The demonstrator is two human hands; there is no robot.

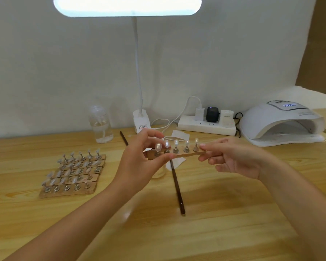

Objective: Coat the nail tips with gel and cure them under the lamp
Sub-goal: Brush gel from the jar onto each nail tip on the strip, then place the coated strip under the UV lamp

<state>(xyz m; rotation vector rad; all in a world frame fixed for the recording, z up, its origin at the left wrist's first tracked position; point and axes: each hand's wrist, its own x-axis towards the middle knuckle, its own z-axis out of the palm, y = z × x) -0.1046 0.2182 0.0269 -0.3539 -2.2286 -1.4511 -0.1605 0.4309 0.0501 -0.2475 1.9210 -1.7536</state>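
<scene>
Above the middle of the bench (215,213), you hold a wooden strip (184,154) carrying five nail tips (176,143) on stands, your left hand (139,166) pinching its left end and your right hand (233,162) pinching its right end between thumb and fingers. More strips of nail tips (73,172) lie near the bench's left edge, a dark stick (177,187) at its middle. The curing lamp (282,125) sits at the back right corner.

The curing lamp (282,123) shows blurred digits; other labels are unreadable.
</scene>
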